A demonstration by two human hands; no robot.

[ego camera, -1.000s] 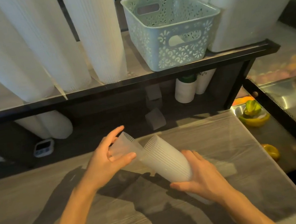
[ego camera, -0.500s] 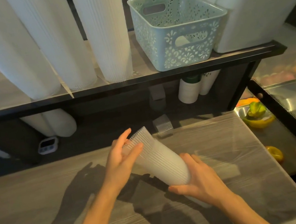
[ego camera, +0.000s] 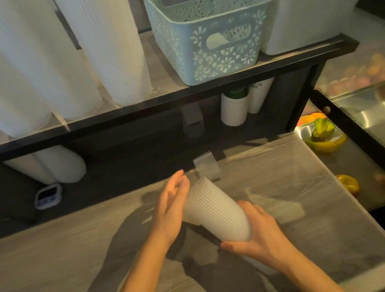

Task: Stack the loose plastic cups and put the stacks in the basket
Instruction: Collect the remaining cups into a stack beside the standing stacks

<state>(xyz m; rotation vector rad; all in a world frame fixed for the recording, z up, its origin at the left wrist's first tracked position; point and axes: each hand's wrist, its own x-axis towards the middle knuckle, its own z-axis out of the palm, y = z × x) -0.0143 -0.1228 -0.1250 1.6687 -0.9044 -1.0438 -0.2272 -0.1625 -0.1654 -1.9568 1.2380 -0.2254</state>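
The stack of cups was held above the wood-grain counter, lying tilted rather than upright. Its long axis ran from lower right, near the person, to upper left, away from them. The open rims pointed up and to the left; the closed bases pointed down and right into the right hand.

The right hand gripped the lower end of the stack, fingers curled over the top and thumb underneath. The left hand was flat, fingers straight and together, its palm pressed against the rim end of the stack.

1 loose clear cup lay on the counter just beyond the stack, apart from it; blur hid its detail.

The pale green basket, with cut-out floral walls and handle slots, stood on the dark shelf above and behind the counter, well apart from the hands. Tall white cup columns stood to its left.

Under the shelf sat white containers; one bore dark lettering too small to read. A small timer lay at lower left, its display unreadable.
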